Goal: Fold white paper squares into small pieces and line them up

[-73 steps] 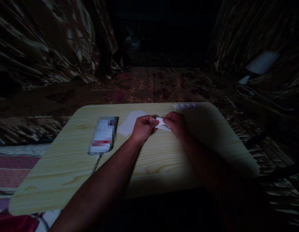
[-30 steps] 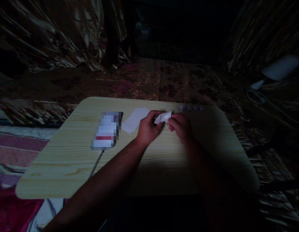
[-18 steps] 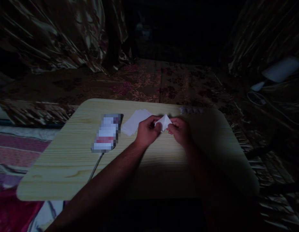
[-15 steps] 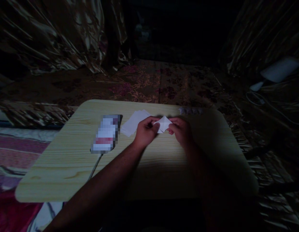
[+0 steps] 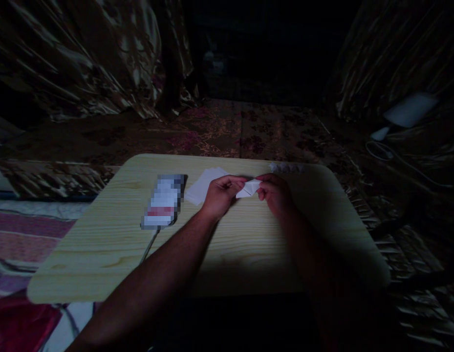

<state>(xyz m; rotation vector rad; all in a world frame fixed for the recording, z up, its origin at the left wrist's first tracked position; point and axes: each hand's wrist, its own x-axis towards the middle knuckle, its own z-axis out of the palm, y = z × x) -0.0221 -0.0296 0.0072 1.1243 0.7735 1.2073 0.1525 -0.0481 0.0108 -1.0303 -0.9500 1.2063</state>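
Between my two hands is a small piece of folded white paper (image 5: 248, 189), held just over the table. My left hand (image 5: 222, 193) pinches its left side, thumb on top. At the right side, my right hand (image 5: 274, 192) grips the other edge between thumb and fingers. A crease or slit runs slantwise across the paper's near face. Behind my left hand lies a fanned stack of white paper sheets (image 5: 203, 186), partly covered by that hand. The fingers under the folded paper are mostly hidden.
On the wooden table (image 5: 113, 195) a phone (image 5: 163, 200) with a blurred screen lies to the left, its cable (image 5: 149, 246) running toward me. Several small folded white pieces (image 5: 286, 168) stand in a row at the far right. Beyond the right edge is a pale lamp-like object (image 5: 410, 110).
The folded paper's raised top point has gone down, so it now looks flatter and lower. Both hands stay on it with fingers shifted slightly. The view has moved a little.
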